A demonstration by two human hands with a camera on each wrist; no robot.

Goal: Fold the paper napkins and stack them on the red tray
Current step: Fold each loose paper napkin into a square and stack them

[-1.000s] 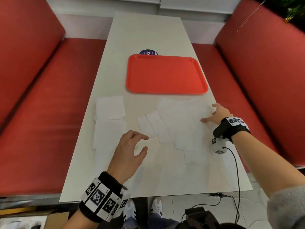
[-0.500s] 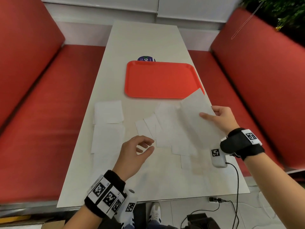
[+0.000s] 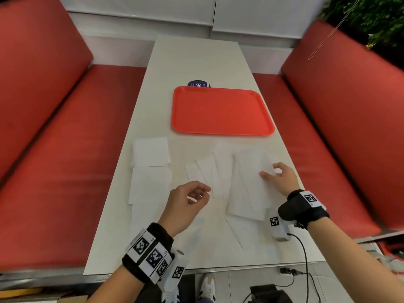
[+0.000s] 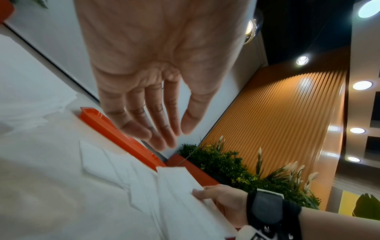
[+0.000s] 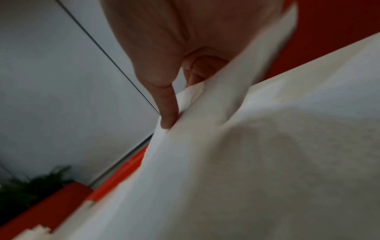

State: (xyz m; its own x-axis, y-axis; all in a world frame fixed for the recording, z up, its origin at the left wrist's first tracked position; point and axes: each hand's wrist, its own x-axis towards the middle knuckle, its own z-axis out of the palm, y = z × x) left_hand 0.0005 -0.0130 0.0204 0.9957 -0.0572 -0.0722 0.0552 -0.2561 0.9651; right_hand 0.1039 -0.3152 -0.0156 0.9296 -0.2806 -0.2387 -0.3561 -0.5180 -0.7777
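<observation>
The right hand point(image 3: 282, 178) pinched one thin white paper napkin point(image 3: 251, 180) by its right edge, with the thumb on top and the other fingers curled under the sheet. In the right wrist view the thumb point(image 5: 167, 104) pressed on the paper, and the picture there was blurred. This napkin lay over other loose white paper napkins point(image 3: 209, 171) near the right edge of the long white table point(image 3: 196, 60). The left hand point(image 3: 185, 204) hovered over the middle of the table near its front edge, fingers loosely curled, thumb close to the fingertips, and it held nothing. In the left wrist view its palm point(image 4: 144, 48) faced the camera with relaxed fingers.

A second group of flat white napkins point(image 3: 150, 169) lay along the left edge of the table. The rectangular red plastic tray point(image 3: 220, 110) stood behind all the napkins, in the middle of the table, and nothing lay on it. A round dark blue sticker point(image 3: 198, 84) showed partly behind the far rim of the tray; its white writing was too small to read. Both wrists wore black bands with black-and-white square code markers point(image 3: 153, 254).
</observation>
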